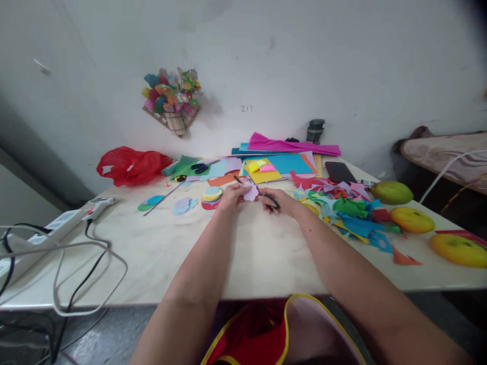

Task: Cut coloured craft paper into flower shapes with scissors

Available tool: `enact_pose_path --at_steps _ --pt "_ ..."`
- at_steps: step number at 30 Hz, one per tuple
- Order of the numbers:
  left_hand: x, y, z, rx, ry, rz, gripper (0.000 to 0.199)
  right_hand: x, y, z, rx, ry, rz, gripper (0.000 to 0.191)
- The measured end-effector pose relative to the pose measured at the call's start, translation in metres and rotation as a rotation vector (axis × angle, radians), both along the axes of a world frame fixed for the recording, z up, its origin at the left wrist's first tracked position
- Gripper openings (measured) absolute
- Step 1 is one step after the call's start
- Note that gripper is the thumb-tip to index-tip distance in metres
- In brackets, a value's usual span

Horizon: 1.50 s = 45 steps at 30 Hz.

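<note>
My left hand (232,197) pinches a small lilac paper cutout (250,192) with a scalloped edge. Black-handled scissors (272,202) are in my right hand (281,202), their blades pointing up and left beside the paper. Whether the blades touch the paper, I cannot tell. Just left of my left hand is a stack of coloured paper circles (212,196). Farther left lie pale scalloped paper pieces (184,205), then a blue circle and a green one (144,207) with a thin stick across them.
Paper scraps (350,210) spread to the right, near mango-like fruits (413,219) and a dark phone (340,172). Coloured sheets (289,163) and a second pair of scissors (200,167) lie at the back. A red plastic bag (131,165) and power strip (57,228) with cables occupy the left.
</note>
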<state>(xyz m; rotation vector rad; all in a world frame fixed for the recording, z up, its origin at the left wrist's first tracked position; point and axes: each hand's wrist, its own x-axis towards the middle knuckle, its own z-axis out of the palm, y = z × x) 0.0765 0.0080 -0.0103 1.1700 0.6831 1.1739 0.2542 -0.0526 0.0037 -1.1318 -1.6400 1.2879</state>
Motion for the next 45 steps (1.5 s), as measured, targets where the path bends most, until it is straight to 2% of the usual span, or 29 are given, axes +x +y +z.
enact_pose_path --at_steps 9,17,28,37,45 --pt "0.0029 -0.0017 0.0019 0.001 -0.006 0.021 0.036 -0.0013 -0.0019 0.0029 -0.016 0.017 -0.012 0.013" --pt "0.0047 -0.0023 0.0026 0.005 -0.017 0.031 0.035 -0.0026 0.0024 -0.0022 0.048 -0.041 -0.045 0.02" --pt "0.0062 -0.0029 0.0034 -0.002 -0.013 0.055 0.035 -0.0052 -0.0011 0.001 0.033 -0.038 -0.086 0.022" --pt "0.0045 0.0032 -0.0023 0.006 0.001 0.036 0.033 -0.0063 -0.0018 0.0026 0.009 -0.026 -0.091 0.02" --pt "0.006 -0.0012 0.0008 -0.014 0.003 0.033 0.033 -0.0035 -0.0003 -0.0009 0.036 -0.051 -0.07 0.022"
